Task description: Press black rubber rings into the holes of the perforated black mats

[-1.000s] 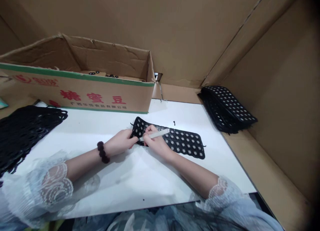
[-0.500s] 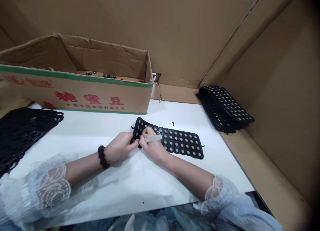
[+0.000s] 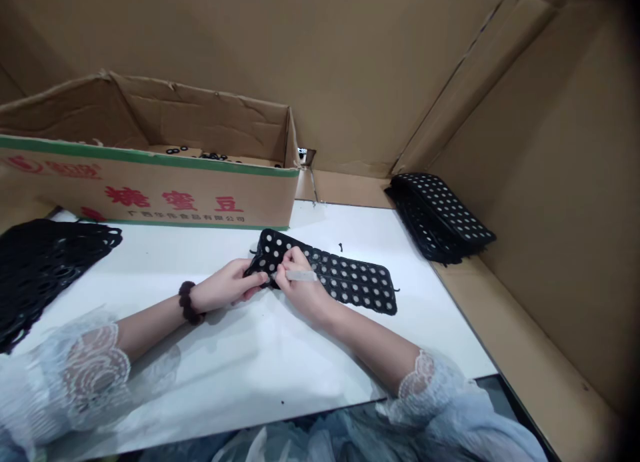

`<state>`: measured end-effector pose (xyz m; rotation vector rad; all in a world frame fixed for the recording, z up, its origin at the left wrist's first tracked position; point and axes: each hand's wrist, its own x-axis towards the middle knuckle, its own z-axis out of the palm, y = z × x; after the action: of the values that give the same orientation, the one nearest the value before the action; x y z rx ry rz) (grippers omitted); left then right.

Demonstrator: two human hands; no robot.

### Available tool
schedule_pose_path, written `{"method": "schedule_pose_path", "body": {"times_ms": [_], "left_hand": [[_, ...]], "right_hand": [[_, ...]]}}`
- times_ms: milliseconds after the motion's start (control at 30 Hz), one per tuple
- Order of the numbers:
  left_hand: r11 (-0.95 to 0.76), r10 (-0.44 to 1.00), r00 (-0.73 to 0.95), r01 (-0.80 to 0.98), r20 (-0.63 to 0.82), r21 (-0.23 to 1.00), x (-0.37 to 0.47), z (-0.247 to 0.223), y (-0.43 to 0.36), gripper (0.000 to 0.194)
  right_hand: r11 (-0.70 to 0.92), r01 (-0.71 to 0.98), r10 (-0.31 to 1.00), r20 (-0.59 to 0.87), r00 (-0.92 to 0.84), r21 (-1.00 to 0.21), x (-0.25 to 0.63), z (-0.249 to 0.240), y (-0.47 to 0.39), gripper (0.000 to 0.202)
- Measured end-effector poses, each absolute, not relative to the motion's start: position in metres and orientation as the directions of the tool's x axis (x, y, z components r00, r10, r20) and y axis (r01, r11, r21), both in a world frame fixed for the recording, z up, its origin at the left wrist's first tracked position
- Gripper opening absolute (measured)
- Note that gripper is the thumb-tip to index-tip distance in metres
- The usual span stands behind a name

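Note:
A long black strip [image 3: 354, 279] set with rows of pale round discs lies slantwise on the white table. Its left end is pinched by my left hand [image 3: 231, 282], thumb on top and fingers underneath, and this end is lifted a little. My right hand [image 3: 301, 285] is closed round a short, whitish stick-like tool [image 3: 301, 275], whose rear end sticks out to the right. The tool's tip is hidden by my fingers, which rest over the strip close to my left thumb. Both hands are nearly touching.
A cardboard box [image 3: 200, 194] with small black rings inside stands at the back left. Black mesh-like pieces [image 3: 45, 269] are heaped at the left. More dotted black strips [image 3: 443, 215] lie stacked at the right, against cardboard walls [image 3: 530, 202]. A tiny black scrap [image 3: 341, 247] lies behind the strip.
My left hand has shifted slightly left along the strip's end, its thumb now lower, and more discs show there. My right hand stays over the strip with the tool. The whole view has shifted slightly.

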<state>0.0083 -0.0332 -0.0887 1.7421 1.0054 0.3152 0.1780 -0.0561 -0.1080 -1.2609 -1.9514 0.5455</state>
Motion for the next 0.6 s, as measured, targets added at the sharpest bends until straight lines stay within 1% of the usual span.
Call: {"method": "schedule_pose_path", "body": {"times_ms": [67,133,200,267,300,367,400,467,533,600], "left_hand": [[-0.093,0.735,0.617,0.501,-0.280,0.861,0.009,-0.086,-0.029,0.036],[-0.066,0.698,0.624,0.546,-0.352,0.835,0.011,-0.082,-0.021,0.038],[-0.011,0.609,0.650,0.580,-0.455,0.814,0.012,-0.077,-0.011,0.037],[0.029,0.499,0.680,0.607,-0.537,0.795,0.014,-0.073,-0.001,0.036],[0.037,0.455,0.691,0.616,-0.562,0.787,0.015,-0.071,0.003,0.037],[0.037,0.422,0.695,0.629,-0.582,0.777,0.017,-0.071,0.008,0.042],[0.030,0.424,0.695,0.630,-0.581,0.776,0.017,-0.072,0.008,0.045],[0.026,0.438,0.699,0.619,-0.566,0.785,0.017,-0.076,0.006,0.048],[0.049,0.448,0.705,0.594,-0.549,0.803,0.015,-0.079,0.003,0.046],[0.096,0.442,0.711,0.569,-0.547,0.816,0.012,-0.080,0.000,0.044]], "right_hand": [[0.398,0.570,0.918,0.313,-0.245,-0.719,0.181,-0.106,-0.055,0.026],[0.344,0.543,0.939,0.280,-0.201,-0.766,0.184,-0.104,-0.055,0.023],[0.288,0.500,0.956,0.274,-0.102,-0.817,0.188,-0.104,-0.054,0.016],[0.244,0.415,0.964,0.265,-0.008,-0.877,0.190,-0.104,-0.053,0.006],[0.228,0.362,0.968,0.252,0.020,-0.904,0.191,-0.105,-0.053,0.004],[0.202,0.275,0.974,0.223,0.044,-0.940,0.193,-0.104,-0.053,0.007],[0.192,0.260,0.977,0.210,0.044,-0.946,0.194,-0.104,-0.053,0.009],[0.170,0.276,0.983,0.183,0.021,-0.946,0.195,-0.103,-0.054,0.015],[0.144,0.318,0.989,0.149,-0.008,-0.937,0.195,-0.103,-0.055,0.020],[0.133,0.353,0.990,0.141,-0.004,-0.926,0.196,-0.103,-0.056,0.020]]}}
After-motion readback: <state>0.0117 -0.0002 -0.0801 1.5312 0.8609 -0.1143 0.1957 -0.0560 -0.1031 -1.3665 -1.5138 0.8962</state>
